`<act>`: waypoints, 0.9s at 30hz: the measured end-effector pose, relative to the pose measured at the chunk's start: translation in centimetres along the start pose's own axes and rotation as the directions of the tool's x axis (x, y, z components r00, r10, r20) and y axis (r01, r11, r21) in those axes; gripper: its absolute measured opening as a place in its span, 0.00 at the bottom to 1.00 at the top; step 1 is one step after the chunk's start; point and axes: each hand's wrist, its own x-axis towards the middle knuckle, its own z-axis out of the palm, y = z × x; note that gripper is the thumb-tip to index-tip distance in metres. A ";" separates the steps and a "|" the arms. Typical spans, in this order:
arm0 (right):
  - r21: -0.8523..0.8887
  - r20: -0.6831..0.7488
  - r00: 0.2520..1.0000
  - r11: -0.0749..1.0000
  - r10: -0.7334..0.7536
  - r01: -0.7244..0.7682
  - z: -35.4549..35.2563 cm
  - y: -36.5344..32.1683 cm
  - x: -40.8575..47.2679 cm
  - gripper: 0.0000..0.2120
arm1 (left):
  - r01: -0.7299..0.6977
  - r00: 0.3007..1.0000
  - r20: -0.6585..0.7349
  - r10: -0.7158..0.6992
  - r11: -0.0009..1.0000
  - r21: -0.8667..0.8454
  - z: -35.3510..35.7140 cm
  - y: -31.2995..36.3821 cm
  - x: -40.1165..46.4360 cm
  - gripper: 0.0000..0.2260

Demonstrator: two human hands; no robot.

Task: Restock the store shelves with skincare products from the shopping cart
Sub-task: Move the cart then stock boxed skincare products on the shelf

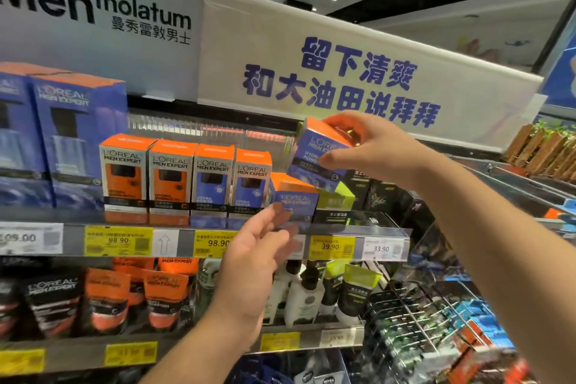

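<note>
I have my right hand [371, 146] pinching a small blue L'Oréal box [314, 156], tilted, in the air at about one o'clock above the matching box [294, 198] already on the top shelf [249, 227]. My left hand [258, 246] hangs spread and empty, its fingertips near that shelved box. I judge this one still unplaced; the cart is out of view, so what remains I cannot tell.

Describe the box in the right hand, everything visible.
The small box looks like printed cardboard: blue sides, orange top, white L'Oreal Men Expert lettering, partly covered. The right hand grips it, fingers over the top and thumb across the front. It is tilted, held in the air above a matching box on the shelf and apart from it. Slightly blurred.
</note>
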 end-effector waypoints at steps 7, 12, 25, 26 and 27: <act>-0.087 0.135 0.989 0.994 -0.055 0.067 0.6 0.0 1.9 0.33 | 0.214 0.977 0.081 -0.199 0.865 -0.453 -0.1 2.0 0.0 0.27; -0.105 0.156 0.986 0.992 -0.049 0.066 1.3 0.2 2.4 0.29 | 0.250 0.968 0.102 -0.230 0.833 -0.494 0.0 2.2 0.2 0.27; -0.082 0.090 0.988 0.988 -0.122 0.130 2.8 0.7 1.9 0.25 | 0.217 0.976 0.112 -0.186 0.838 -0.501 0.8 2.7 0.2 0.26; -0.071 0.086 0.988 0.988 -0.128 0.134 2.9 0.7 1.9 0.24 | 0.213 0.977 0.113 -0.181 0.839 -0.501 0.8 2.7 0.2 0.26; -0.068 0.082 0.988 0.988 -0.133 0.139 3.1 0.8 2.0 0.24 | 0.211 0.978 0.113 -0.178 0.840 -0.500 0.8 2.7 0.2 0.26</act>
